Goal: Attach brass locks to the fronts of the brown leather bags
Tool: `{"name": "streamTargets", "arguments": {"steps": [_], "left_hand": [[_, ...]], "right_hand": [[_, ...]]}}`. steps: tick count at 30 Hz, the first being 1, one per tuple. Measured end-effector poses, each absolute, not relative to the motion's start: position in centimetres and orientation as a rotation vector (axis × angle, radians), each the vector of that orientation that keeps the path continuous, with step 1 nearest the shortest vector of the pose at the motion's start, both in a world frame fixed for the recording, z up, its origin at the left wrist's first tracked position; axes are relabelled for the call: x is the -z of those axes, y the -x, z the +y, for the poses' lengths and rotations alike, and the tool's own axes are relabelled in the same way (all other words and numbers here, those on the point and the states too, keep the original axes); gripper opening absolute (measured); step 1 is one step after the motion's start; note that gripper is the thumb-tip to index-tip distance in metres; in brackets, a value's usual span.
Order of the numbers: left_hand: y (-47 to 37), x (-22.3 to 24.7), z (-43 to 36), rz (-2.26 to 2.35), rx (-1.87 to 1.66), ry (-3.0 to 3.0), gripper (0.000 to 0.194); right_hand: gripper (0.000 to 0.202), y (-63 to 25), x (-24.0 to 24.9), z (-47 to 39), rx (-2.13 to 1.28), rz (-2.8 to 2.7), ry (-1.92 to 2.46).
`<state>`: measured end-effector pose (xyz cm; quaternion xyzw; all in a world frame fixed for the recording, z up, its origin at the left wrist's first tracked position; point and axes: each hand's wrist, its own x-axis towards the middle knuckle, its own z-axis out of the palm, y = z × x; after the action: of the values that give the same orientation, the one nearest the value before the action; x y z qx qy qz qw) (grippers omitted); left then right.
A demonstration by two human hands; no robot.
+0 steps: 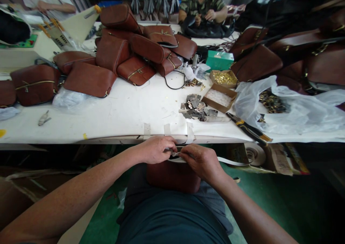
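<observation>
A brown leather bag (174,177) rests on my lap, against the table's front edge, its opening toward the table. My left hand (157,149) is at the left of the opening, fingers closed around something small and greyish. From the right, my right hand (201,159) pinches a thin pale piece at the same opening. The fingertips of both hands nearly meet. What exactly each hand holds is too small to make out. A white strip (233,161) runs from beside my right hand toward a roll below the table.
Brown bags (88,79) are piled on the white table (129,111). Metal plates (196,107), a box of gold pieces (223,77), a box of white pieces (219,97), pliers (249,129) and a plastic bag (304,111) lie right. A person (203,6) sits opposite.
</observation>
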<state>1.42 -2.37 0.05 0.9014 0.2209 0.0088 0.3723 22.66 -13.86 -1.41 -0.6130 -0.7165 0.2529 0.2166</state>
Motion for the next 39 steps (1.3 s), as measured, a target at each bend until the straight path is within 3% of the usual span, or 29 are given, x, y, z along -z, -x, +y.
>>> {"name": "streamTargets", "arguments": {"steps": [5,18,30,32,37,39], "left_hand": [[-1.4,-0.4,-2.4,0.558,-0.01,-2.27,0.017],[-1.0,-0.6,-3.1,0.717,0.032,-2.473,0.01],[-0.7,-0.9,-3.1,0.961,0.023,-2.212,0.02],[-0.5,-0.8,-3.2,0.99,-0.036,-2.117,0.029],[-0.5,-0.9,-3.4,0.983,-0.066,-1.909,0.084],[-0.7,-1.2,-3.3,0.978,-0.01,-1.911,0.097]], "right_hand": [[0.013,-22.7,1.6,-13.8,-0.68,-1.996,1.721],[0.014,-22.9,0.7,-14.4,-0.623,-2.032,1.884],[0.013,-22.7,0.6,-14.3,-0.671,-1.962,1.851],[0.013,-22.6,0.5,-14.2,-0.657,-1.956,1.851],[0.012,-22.0,0.3,-13.9,-0.635,-2.028,1.823],[0.012,-21.6,0.2,-13.9,-0.628,-2.056,1.824]]}}
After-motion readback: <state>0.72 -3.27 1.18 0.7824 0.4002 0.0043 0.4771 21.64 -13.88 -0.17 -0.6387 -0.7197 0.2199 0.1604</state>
